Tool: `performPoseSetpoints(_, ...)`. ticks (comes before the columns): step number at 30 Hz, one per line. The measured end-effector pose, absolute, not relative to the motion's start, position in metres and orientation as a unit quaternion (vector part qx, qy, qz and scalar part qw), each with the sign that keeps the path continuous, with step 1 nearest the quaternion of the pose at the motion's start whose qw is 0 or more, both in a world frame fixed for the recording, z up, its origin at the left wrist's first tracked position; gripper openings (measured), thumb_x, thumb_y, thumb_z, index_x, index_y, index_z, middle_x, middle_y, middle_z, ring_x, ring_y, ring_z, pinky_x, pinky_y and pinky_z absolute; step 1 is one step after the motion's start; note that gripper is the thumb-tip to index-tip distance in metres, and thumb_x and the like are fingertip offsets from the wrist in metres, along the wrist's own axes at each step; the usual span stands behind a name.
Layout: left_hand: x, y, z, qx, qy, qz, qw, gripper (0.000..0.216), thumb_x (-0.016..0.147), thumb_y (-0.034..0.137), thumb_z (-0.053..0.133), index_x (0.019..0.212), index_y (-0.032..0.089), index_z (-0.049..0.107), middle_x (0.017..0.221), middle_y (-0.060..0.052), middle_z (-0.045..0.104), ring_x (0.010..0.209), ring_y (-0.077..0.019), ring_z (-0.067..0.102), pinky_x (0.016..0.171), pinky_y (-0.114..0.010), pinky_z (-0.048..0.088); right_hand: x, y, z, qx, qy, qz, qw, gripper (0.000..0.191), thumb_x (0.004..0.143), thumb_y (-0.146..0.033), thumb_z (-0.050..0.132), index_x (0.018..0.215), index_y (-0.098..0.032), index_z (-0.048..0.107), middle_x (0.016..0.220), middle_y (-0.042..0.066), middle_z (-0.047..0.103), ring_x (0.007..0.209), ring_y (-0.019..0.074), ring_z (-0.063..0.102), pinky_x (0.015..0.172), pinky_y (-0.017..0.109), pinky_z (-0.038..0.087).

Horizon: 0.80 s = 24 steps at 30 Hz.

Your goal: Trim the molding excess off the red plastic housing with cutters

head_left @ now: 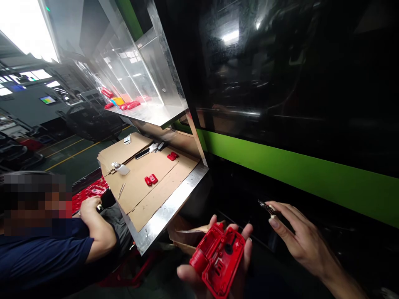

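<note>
My left hand (pixel 183 273) cradles a red plastic housing (pixel 222 265) from below, its hollow inside facing up. The housing has a rounded end at the left, ribbed compartments and a dark round patch in its wider part. To the right, apart from the housing, my right hand (pixel 304 238) pinches a small metal tool (pixel 264 207) between thumb and fingers. The tip of this tool points left, and it looks like a pair of nippers; its handles are mostly hidden in my palm.
A cardboard-covered table (pixel 168 193) carries two red parts (pixel 151 180), a small pump bottle (pixel 121 167) and a phone (pixel 142 153). Above it, a metal shelf (pixel 158 115) holds several red pieces. A co-worker (pixel 46 249) sits at the left. A black and green machine (pixel 280 153) stands at the right.
</note>
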<state>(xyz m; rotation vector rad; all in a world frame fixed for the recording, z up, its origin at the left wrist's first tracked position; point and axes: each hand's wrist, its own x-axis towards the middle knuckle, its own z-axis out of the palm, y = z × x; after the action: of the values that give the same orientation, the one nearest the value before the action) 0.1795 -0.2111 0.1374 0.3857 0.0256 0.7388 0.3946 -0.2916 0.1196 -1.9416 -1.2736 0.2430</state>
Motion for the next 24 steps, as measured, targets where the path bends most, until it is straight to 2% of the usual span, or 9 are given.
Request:
performPoseSetpoints(4, 0.189, -0.211, 0.130, 0.239, 0.090, 0.458, 0.852, 0.094, 0.059, 0.077, 0.076, 0.140, 0.034, 0.053, 0.135, -0.010, 0.062, 0.130, -0.0454, 0.049, 0.110, -0.061, 0.041, 0.388, -0.294, 0.143, -0.736, -0.529, 0.100, 0.410, 0.033, 0.101, -0.044, 0.049, 0.130, -0.030, 0.057, 0.127, 0.002, 0.065, 0.115, 0.0185, 0.063, 0.092, 0.028, 0.057)
performPoseSetpoints(6, 0.196, -0.206, 0.121, 0.258, 0.136, 0.540, 0.790, 0.066, 0.069, 0.062, 0.079, 0.128, 0.038, 0.061, 0.118, -0.004, 0.071, 0.116, -0.0383, 0.063, 0.099, -0.055, 0.053, 0.380, -0.294, 0.158, -0.706, -0.574, 0.094, 0.403, 0.032, 0.099, -0.040, 0.052, 0.128, -0.027, 0.057, 0.122, 0.004, 0.066, 0.112, 0.0199, 0.064, 0.089, 0.030, 0.057)
performPoseSetpoints(8, 0.198, -0.200, 0.111, 0.259, 0.201, 0.623, 0.710, 0.033, 0.085, 0.049, 0.069, 0.117, 0.040, 0.065, 0.101, 0.002, 0.074, 0.098, -0.0289, 0.071, 0.094, -0.051, 0.057, 0.369, -0.291, 0.173, -0.676, -0.620, 0.098, 0.386, 0.030, 0.098, -0.038, 0.053, 0.126, -0.025, 0.058, 0.117, 0.005, 0.067, 0.107, 0.0216, 0.063, 0.088, 0.034, 0.055)
performPoseSetpoints(9, 0.196, -0.196, 0.107, 0.260, 0.231, 0.639, 0.686, 0.023, 0.090, 0.043, 0.064, 0.113, 0.039, 0.066, 0.098, 0.003, 0.075, 0.095, -0.0263, 0.072, 0.096, -0.052, 0.056, 0.363, -0.289, 0.179, -0.665, -0.636, 0.107, 0.377, 0.028, 0.098, -0.037, 0.054, 0.123, -0.025, 0.058, 0.114, 0.004, 0.067, 0.104, 0.0224, 0.063, 0.088, 0.037, 0.054)
performPoseSetpoints(11, 0.185, -0.187, 0.105, 0.271, 0.269, 0.600, 0.703, 0.019, 0.091, 0.038, 0.062, 0.108, 0.034, 0.069, 0.103, 0.001, 0.075, 0.104, -0.0276, 0.070, 0.108, -0.054, 0.046, 0.352, -0.282, 0.191, -0.653, -0.650, 0.140, 0.363, 0.023, 0.096, -0.036, 0.057, 0.117, -0.027, 0.060, 0.109, 0.002, 0.068, 0.099, 0.0228, 0.061, 0.087, 0.042, 0.050)
performPoseSetpoints(15, 0.159, -0.177, 0.118, 0.276, 0.295, 0.441, 0.802, 0.041, 0.089, 0.057, 0.056, 0.099, 0.022, 0.075, 0.119, -0.008, 0.072, 0.131, -0.0344, 0.052, 0.121, -0.052, 0.029, 0.337, -0.268, 0.204, -0.659, -0.644, 0.227, 0.314, 0.025, 0.090, -0.033, 0.064, 0.114, -0.028, 0.062, 0.109, -0.001, 0.066, 0.096, 0.0224, 0.057, 0.087, 0.045, 0.044)
performPoseSetpoints(17, 0.154, -0.179, 0.124, 0.265, 0.312, 0.439, 0.800, 0.046, 0.088, 0.061, 0.056, 0.103, 0.022, 0.074, 0.122, -0.007, 0.070, 0.134, -0.0329, 0.050, 0.123, -0.049, 0.025, 0.333, -0.264, 0.207, -0.665, -0.640, 0.247, 0.294, 0.026, 0.089, -0.032, 0.064, 0.115, -0.027, 0.062, 0.110, -0.001, 0.065, 0.098, 0.0226, 0.055, 0.090, 0.046, 0.042)
performPoseSetpoints(21, 0.154, -0.189, 0.128, 0.288, 0.330, 0.491, 0.753, 0.040, 0.081, 0.053, 0.069, 0.111, 0.025, 0.071, 0.124, -0.005, 0.070, 0.129, -0.0264, 0.055, 0.124, -0.044, 0.018, 0.329, -0.262, 0.208, -0.664, -0.632, 0.263, 0.300, 0.025, 0.090, -0.030, 0.062, 0.116, -0.029, 0.062, 0.110, -0.003, 0.065, 0.098, 0.0202, 0.055, 0.092, 0.044, 0.041)
performPoseSetpoints(24, 0.153, -0.192, 0.133, 0.285, 0.337, 0.476, 0.760, 0.044, 0.082, 0.055, 0.066, 0.112, 0.023, 0.071, 0.129, -0.007, 0.067, 0.132, -0.0273, 0.052, 0.124, -0.045, 0.016, 0.328, -0.263, 0.208, -0.663, -0.631, 0.265, 0.301, 0.028, 0.090, -0.030, 0.063, 0.117, -0.030, 0.062, 0.111, -0.003, 0.065, 0.099, 0.0204, 0.056, 0.093, 0.045, 0.041)
